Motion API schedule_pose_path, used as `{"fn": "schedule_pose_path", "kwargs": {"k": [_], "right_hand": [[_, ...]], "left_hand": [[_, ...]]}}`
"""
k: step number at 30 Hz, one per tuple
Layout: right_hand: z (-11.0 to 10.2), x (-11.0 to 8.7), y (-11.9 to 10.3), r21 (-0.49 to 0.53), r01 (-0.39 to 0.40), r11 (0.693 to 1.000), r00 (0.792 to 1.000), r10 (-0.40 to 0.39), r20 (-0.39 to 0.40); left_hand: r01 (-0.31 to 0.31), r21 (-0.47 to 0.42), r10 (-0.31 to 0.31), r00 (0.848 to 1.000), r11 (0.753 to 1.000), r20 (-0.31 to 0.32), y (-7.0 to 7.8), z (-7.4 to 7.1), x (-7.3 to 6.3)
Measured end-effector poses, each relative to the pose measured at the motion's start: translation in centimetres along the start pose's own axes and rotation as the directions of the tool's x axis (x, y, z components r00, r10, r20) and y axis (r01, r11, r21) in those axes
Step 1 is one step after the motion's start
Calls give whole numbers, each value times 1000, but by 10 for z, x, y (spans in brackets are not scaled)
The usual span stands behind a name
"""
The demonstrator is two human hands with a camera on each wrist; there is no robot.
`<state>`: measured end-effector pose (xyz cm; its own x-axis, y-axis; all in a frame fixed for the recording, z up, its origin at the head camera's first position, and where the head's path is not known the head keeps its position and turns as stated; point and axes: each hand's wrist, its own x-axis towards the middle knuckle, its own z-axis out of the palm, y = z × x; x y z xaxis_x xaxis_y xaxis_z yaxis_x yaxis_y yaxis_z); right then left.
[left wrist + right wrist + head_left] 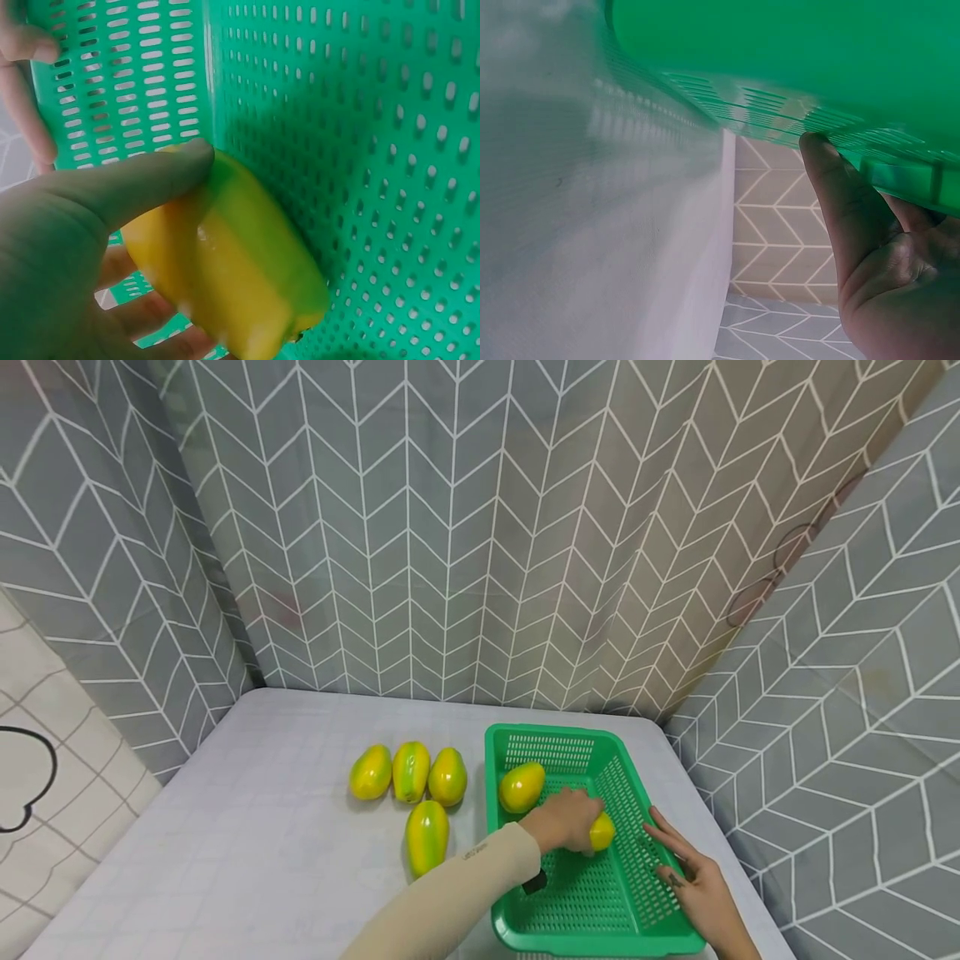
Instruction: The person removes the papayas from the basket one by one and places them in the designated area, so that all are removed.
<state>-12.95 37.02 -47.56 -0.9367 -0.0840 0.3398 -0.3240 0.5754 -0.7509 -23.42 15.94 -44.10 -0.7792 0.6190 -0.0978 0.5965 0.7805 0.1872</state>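
Observation:
In the head view, my left hand [570,820] is inside a green plastic basket [551,729], holding a yellow-green papaya [602,832]. The left wrist view shows the thumb across the top of this papaya [232,255] and the other fingers beneath it, close to the basket's slotted walls. My right hand [701,893] grips the right side wall of the basket, with digits on both sides of the rim. Seen from the right wrist, a fingertip touches the wall's outer face. Another papaya [522,787] lies in the basket's far left part.
Left of the basket, several papayas lie on the white-covered table [300,843]: a row of three, including the middle one [411,772], and a single papaya [427,838] nearer me. Grey chevron-patterned curtains [450,527] stand behind and at both sides.

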Motion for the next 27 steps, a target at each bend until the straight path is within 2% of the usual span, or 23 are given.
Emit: {"fn": "schedule_pose_path", "kwargs": {"k": [10,27], "right_hand": [[0,0,0,0,-3,1000,1000,3,-1],[1,-1,0,11,21,1000,1000,-21,-12]], "left_hand": [[10,-38,-11,1000,999,-12,-3,-3,-3],[-25,-84,18,997,996,-78,-17,-17,-17]]}}
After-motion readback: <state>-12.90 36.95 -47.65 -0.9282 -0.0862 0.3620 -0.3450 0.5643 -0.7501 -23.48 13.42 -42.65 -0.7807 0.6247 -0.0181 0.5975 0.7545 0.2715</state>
